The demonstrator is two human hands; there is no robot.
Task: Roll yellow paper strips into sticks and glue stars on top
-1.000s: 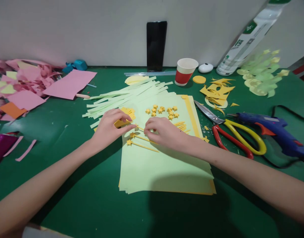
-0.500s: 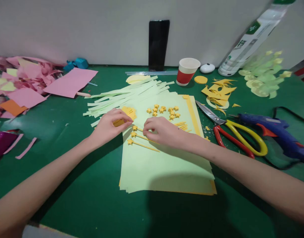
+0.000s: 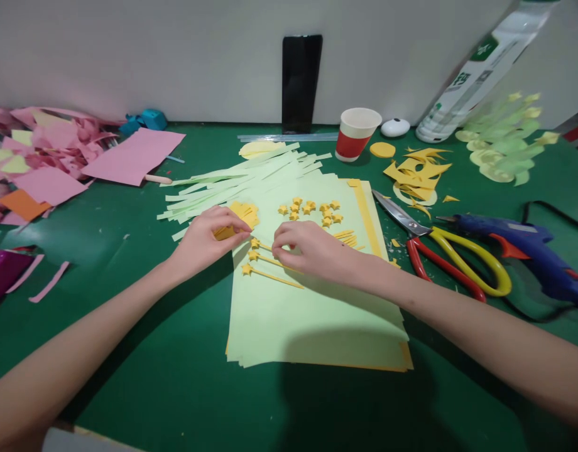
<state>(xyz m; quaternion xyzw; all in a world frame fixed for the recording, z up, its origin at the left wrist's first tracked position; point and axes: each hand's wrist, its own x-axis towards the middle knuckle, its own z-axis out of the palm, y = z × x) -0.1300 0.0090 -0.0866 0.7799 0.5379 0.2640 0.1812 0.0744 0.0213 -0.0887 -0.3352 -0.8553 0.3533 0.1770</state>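
1. The green paper stack (image 3: 312, 320) lay nearest on the surface (image 3: 176, 376).
2. Star-tipped yellow strips (image 3: 270, 274) ran left to right, stars leftward, just beside the right hand (image 3: 308, 248), whose curled fingers pinched one strip.
3. The left hand (image 3: 208, 237) pinched folded yellow paper (image 3: 244, 216).
4. Loose yellow stars (image 3: 312, 210) lay beyond.

Even, fairly bright indoor light falls from above and behind the camera. A soft, broad shadow lies on the paper (image 3: 317, 314) and table (image 3: 176, 389) at bottom centre. Centre is sharp; edges bend and blur, notably the bottle (image 3: 477, 69) at top right.
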